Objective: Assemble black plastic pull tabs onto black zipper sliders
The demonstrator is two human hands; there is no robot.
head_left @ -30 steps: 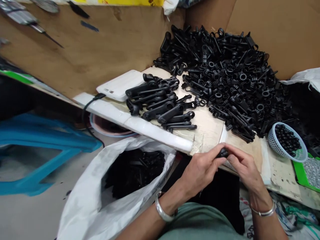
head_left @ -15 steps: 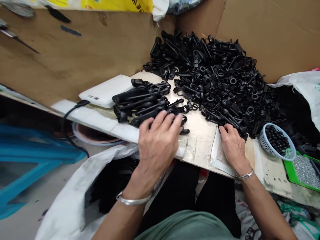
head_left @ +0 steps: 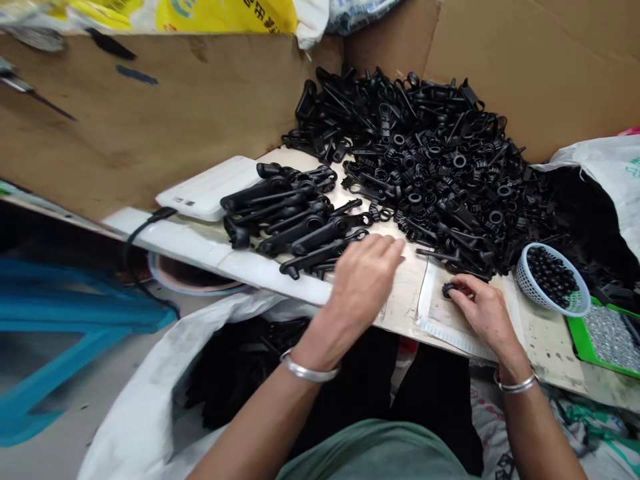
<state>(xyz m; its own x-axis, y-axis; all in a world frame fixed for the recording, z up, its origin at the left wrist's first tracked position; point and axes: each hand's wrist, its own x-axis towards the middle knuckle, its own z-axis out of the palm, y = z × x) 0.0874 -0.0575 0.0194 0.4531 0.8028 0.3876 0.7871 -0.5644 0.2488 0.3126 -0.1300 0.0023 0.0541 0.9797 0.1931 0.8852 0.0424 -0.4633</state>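
Observation:
My right hand (head_left: 484,312) pinches a small black toothed plastic ring (head_left: 449,289) between thumb and forefinger, just above a pale sheet (head_left: 431,307) at the table's front. My left hand (head_left: 366,277) is palm down with its fingers stretched out, at the right end of a row of black plastic handles (head_left: 320,233). No object shows in it, though its palm and thumb are hidden. Beyond both hands rises a large heap of black plastic parts (head_left: 435,160), with rings, clips and long levers mixed together. A single thin black lever (head_left: 435,254) lies at the heap's near edge.
On the right stand a light blue basket (head_left: 523,283) of black balls and a green tray (head_left: 577,333) of small metal pieces. A white box (head_left: 210,187) with a black cable (head_left: 143,227) lies left. Cardboard walls (head_left: 200,107) enclose the back. Below hangs an open white sack (head_left: 130,393).
My left hand has moved right, away from the handles, and another handle now shows at the front of the row. The right hand has drawn back from the heap's edge with the ring.

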